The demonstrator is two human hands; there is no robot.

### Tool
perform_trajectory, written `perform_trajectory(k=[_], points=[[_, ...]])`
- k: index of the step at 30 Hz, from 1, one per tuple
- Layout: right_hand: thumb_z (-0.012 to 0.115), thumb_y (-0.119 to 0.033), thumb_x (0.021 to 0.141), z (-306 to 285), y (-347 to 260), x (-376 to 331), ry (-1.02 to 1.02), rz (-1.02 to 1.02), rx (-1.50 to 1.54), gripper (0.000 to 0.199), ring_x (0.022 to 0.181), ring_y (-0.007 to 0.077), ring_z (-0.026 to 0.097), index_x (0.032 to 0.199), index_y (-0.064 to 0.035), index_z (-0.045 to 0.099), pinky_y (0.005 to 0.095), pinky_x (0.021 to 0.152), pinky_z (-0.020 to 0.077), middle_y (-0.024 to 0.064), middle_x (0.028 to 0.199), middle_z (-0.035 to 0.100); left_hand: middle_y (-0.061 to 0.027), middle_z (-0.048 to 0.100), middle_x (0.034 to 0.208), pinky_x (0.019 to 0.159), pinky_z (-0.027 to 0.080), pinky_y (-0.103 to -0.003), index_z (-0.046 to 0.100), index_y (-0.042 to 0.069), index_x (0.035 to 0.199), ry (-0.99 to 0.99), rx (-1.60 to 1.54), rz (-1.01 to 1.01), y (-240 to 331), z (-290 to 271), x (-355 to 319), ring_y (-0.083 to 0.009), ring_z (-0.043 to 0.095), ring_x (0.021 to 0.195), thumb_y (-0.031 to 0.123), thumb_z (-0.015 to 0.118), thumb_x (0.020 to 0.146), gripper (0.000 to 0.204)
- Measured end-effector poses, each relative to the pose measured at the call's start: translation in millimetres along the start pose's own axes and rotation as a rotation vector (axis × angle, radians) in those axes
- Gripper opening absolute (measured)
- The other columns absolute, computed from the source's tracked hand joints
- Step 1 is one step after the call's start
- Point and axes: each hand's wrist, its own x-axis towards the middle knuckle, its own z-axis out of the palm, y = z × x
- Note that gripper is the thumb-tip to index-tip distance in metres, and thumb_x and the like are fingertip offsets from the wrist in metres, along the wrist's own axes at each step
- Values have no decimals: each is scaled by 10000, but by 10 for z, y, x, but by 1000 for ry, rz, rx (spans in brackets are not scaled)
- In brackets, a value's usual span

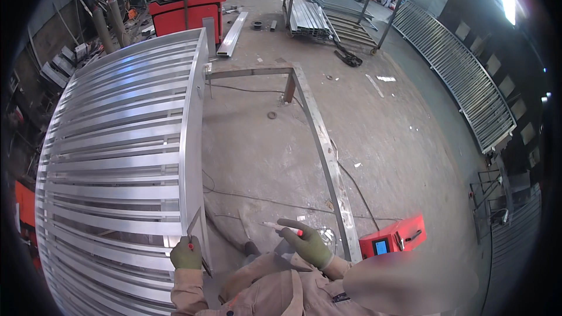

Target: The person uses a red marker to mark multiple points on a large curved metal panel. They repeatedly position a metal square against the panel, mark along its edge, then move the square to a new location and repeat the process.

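My left hand (pixel 186 254), in an olive-green glove, is closed at the near right edge of a silver slatted metal panel (pixel 192 105). A small red part and a dark, thin end show around its fingers, but what it grips is too small to name. Over the floor to the right, my right hand (pixel 315 248) wears the same kind of glove. Between its fingers is a slim white marker (pixel 282 227) with a red end, pointing left and away from the panel's near corner.
A steel frame (pixel 321 126) extends right of the panel, with cables on the floor inside it. A red machine with a small screen (pixel 381 247) stands near right. Farther off are a red cabinet (pixel 187 13), stacked metal profiles (pixel 308 16) and another slatted panel (pixel 462 70).
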Motion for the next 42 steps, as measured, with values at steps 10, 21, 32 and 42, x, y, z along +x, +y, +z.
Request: perform_trajectory(k=[10,21,32,42], points=[[711,-276,1110,181,-229,1105,-86,-168,-138,449,951,64,697,1473,-12,688,251,815,560,34,1121,764,-226,724,736,660,576,-576,724,66,843,-27,20,-106,-66,275,562,-466,724,695,382,671,1023,367],[702,-218,1110,-199,-1047,2445,-142,-48,-9,429,1129,130,730,1471,12,675,294,953,589,107,1261,791,-241,733,771,671,571,-596,698,59,831,-56,81,-164,432,417,1579,-476,726,723,379,686,1013,368],[714,-167,1094,-232,-1268,3099,-94,-233,-207,428,925,48,668,1498,-30,678,258,802,581,60,1132,776,-114,774,960,723,647,-506,796,141,989,-454,409,-67,84,852,2127,-324,798,882,259,618,1031,218],[721,-183,1099,137,-1077,3181,-16,-132,43,417,1149,185,743,1451,38,685,306,968,586,147,1275,782,-242,770,943,839,562,-594,727,65,995,-435,96,-251,301,556,2502,-491,734,916,450,589,1071,416]])
